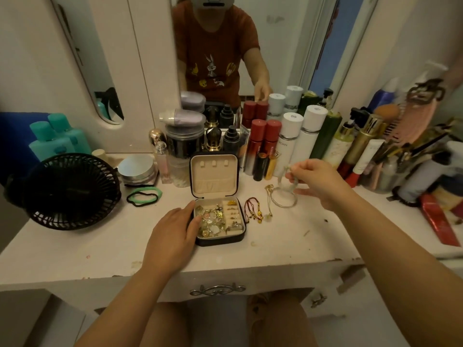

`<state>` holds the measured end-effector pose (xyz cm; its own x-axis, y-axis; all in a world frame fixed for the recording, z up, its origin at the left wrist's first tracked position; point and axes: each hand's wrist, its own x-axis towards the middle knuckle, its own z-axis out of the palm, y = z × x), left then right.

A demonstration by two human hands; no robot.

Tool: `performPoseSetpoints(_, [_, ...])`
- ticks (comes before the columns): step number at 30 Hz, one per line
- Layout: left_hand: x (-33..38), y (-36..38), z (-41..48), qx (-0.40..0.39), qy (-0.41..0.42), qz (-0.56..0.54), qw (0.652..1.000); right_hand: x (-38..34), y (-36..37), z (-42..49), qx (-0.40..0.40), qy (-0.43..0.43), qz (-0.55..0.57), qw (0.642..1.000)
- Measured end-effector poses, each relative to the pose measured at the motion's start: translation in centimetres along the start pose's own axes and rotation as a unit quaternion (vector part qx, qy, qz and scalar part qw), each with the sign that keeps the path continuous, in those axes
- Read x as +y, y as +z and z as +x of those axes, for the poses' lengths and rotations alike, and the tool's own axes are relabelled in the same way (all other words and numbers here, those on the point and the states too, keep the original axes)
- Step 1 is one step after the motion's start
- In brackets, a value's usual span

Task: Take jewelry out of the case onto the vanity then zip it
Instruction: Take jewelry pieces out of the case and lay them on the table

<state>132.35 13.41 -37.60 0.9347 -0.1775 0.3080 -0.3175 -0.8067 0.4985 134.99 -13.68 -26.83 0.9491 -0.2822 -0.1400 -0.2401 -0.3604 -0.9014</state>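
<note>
There are 2 hands (pixel 172 234) (pixel 323 181), 1 jewelry case (pixel 214 172), 1 held bracelet (pixel 296 181), 1 fan (pixel 70 191), 2 teal bottles (pixel 45 141) (pixel 67 131).

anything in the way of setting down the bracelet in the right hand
Yes: a thin bangle and a gold chain lie on the vanity just under the bracelet the right hand holds; nearer the front it looks bare.

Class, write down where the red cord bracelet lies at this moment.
The red cord bracelet lies on the vanity in the head view, just right of the open jewelry case and left of a thin gold chain.
</note>
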Motion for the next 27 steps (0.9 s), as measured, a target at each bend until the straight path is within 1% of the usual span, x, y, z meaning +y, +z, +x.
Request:
performPoseSetpoints(2, [0.1, 0.0, 0.0, -0.001, -0.002, 0.000, 1.000, 1.1, -1.6, 1.0, 0.042, -0.010, -0.053, 0.998])
performPoseSetpoints(5, [0.2, 0.0, 0.1, -0.004, -0.003, 0.007, 1.000, 2.9, -2.9, 2.3, 0.098, -0.028, -0.141, 0.985])
performPoseSetpoints(7, [0.1, 0.1, 0.1, -0.009, -0.003, 0.011, 1.000, 4.3, -3.0, 2.6, 0.115, -0.041, -0.189, 0.974])
performPoseSetpoints(11, [-0.1, 0.2, 0.2, -0.015, -0.013, 0.018, 1.000, 7.1, -2.1, 1.8, 0.083, -0.048, -0.250, 0.963])
performPoseSetpoints(14, [-0.1, 0.3, 0.2, -0.019, -0.017, 0.020, 0.999, 8.7, -1.5, 1.0, 0.060, -0.082, -0.285, 0.953])
performPoseSetpoints(17, [0.0, 0.2, 0.2, -0.019, -0.018, 0.023, 0.999, 9.4, -1.0, 0.7, 0.058, -0.103, -0.314, 0.942])
performPoseSetpoints(22, [0.1, 0.1, 0.1, -0.017, -0.015, 0.012, 1.000, 8.7, -0.7, 0.8, 0.048, -0.102, -0.325, 0.939])
performPoseSetpoints(27, [0.2, 0.1, 0.2, -0.020, -0.009, 0.004, 1.000, 6.7, 0.3, 0.4, 0.068, -0.098, -0.315, 0.942])
